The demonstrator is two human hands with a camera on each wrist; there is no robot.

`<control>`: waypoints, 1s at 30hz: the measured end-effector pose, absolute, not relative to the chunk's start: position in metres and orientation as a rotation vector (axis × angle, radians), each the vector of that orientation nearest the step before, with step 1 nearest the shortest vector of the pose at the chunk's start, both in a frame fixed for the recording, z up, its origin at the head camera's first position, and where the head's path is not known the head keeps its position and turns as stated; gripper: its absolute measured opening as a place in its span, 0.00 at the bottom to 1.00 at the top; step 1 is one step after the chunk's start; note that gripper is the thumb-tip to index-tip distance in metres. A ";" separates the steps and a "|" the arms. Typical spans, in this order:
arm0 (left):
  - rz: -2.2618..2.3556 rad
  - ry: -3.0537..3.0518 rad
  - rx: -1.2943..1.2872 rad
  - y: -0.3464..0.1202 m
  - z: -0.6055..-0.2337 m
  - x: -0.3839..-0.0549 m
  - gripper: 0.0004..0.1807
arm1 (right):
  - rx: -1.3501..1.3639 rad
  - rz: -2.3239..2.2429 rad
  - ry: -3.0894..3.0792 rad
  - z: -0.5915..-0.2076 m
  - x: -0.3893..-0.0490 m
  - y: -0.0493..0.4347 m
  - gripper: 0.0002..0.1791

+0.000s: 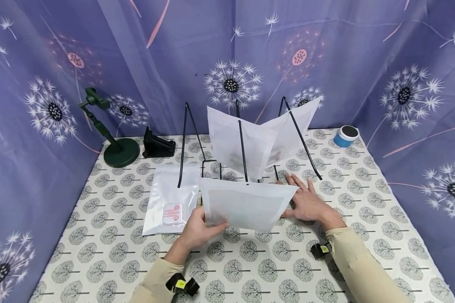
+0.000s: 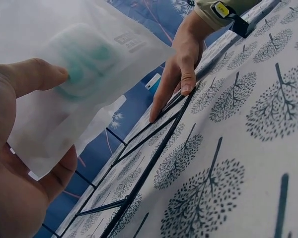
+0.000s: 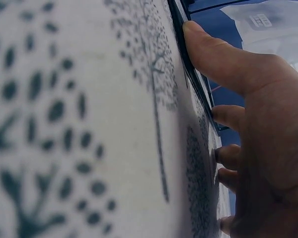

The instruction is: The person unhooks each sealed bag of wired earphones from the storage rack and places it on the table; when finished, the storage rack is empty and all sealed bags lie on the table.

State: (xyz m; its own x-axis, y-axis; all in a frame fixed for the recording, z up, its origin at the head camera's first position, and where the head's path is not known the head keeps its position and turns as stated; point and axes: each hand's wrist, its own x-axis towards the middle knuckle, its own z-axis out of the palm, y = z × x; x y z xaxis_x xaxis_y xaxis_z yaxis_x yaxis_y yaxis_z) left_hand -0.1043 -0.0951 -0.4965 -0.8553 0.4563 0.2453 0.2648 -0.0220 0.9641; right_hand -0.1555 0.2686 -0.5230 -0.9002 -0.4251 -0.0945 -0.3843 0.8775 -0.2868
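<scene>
My left hand (image 1: 198, 232) pinches a white translucent pouch (image 1: 246, 208) by its lower left part, thumb on the near face. A teal item (image 2: 82, 62) shows blurrily through the pouch in the left wrist view. This pouch is tilted in front of a black wire rack (image 1: 244, 151) and hides part of the rack's base. On the right, my right hand (image 1: 308, 205) rests low with fingers spread and touches the base wire, its thumb (image 3: 213, 49) against the wire in the right wrist view. Two other white pouches (image 1: 227, 136) lean between the rack's upright wires.
Left of the rack lies a flat white bag (image 1: 155, 210) with pink earphones in a clear case (image 1: 173, 213) on it. Behind stand a dark green stand (image 1: 121, 152) and a black holder (image 1: 158, 145). A blue-and-white jar (image 1: 346, 136) sits at the back right. Curtains border the table.
</scene>
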 end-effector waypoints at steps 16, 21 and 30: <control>1.885 2.121 0.583 -0.100 -0.491 -0.092 0.22 | -0.659 -0.432 2.929 -0.519 -0.152 0.268 0.58; 1.899 2.139 0.625 -0.104 -0.492 -0.089 0.23 | -0.659 -0.371 2.920 -0.521 -0.153 0.267 0.56; 1.975 2.116 0.640 -0.115 -0.494 -0.082 0.23 | -0.637 -0.413 2.897 -0.520 -0.154 0.268 0.58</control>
State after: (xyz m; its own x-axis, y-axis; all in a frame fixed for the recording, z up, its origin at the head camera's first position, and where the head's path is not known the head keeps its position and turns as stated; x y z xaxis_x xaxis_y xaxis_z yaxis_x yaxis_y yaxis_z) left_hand -0.0816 -0.1148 -0.4939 -0.8919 0.4233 0.1595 0.1884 0.0270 0.9817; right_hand -0.1538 0.2676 -0.5202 -0.8995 -0.4291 -0.0827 -0.3888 0.8723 -0.2966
